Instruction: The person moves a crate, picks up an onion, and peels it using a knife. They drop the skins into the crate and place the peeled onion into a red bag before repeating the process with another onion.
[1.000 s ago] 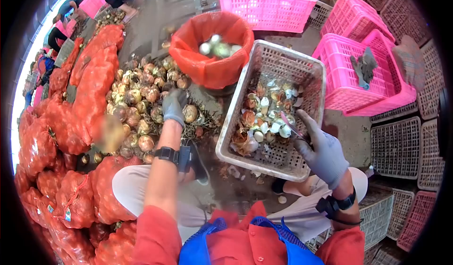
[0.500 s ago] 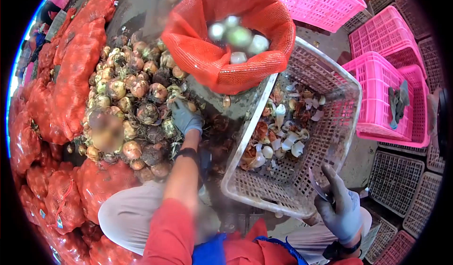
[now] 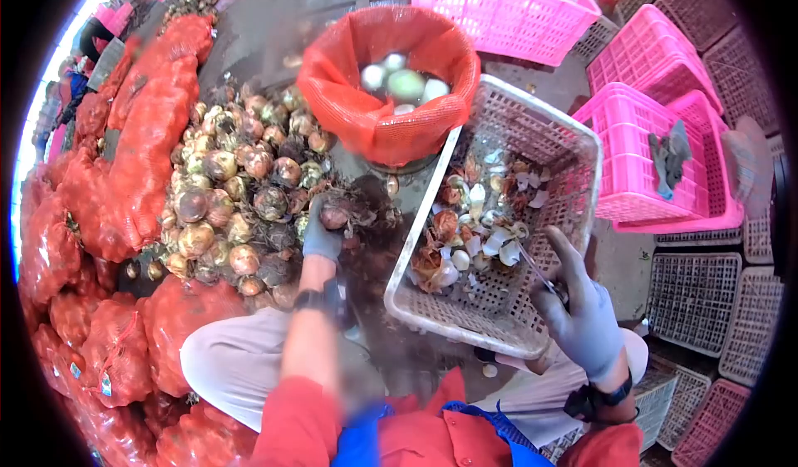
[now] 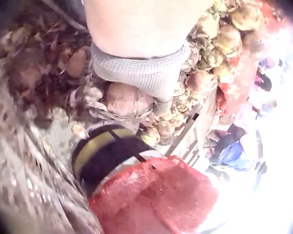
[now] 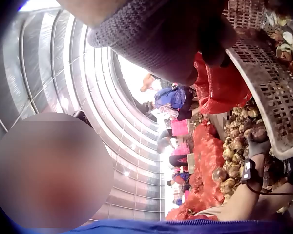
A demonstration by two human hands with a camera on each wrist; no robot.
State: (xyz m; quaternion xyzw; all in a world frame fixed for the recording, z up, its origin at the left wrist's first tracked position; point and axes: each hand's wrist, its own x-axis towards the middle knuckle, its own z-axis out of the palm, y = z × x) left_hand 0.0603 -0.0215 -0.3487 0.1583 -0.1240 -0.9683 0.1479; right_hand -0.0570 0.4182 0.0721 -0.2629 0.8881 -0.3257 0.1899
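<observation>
My left hand (image 3: 320,236), in a grey glove, grips a brownish onion (image 3: 336,211) with dry skin and stringy roots at the right edge of the onion pile (image 3: 237,176). In the left wrist view that onion (image 4: 128,100) shows just beyond the glove cuff. My gloved right hand (image 3: 586,317) holds a small knife (image 3: 529,261) over the right side of a dirty white crate (image 3: 399,288); the blade points up and left, the handle hidden in the fingers. Onion skins and peeled pieces (image 3: 474,247) lie in the crate.
A red mesh bag (image 3: 357,122) lines a bucket beyond the crate, with several peeled onions (image 3: 405,86) inside. Full red sacks (image 3: 158,135) line the left side. Pink crates (image 3: 640,155) and stacked grey crates (image 3: 694,301) stand on the right.
My left hand has gone from reaching into the pile to holding an onion at its right edge. The right hand stays by the crate with the knife. The head view has shifted.
</observation>
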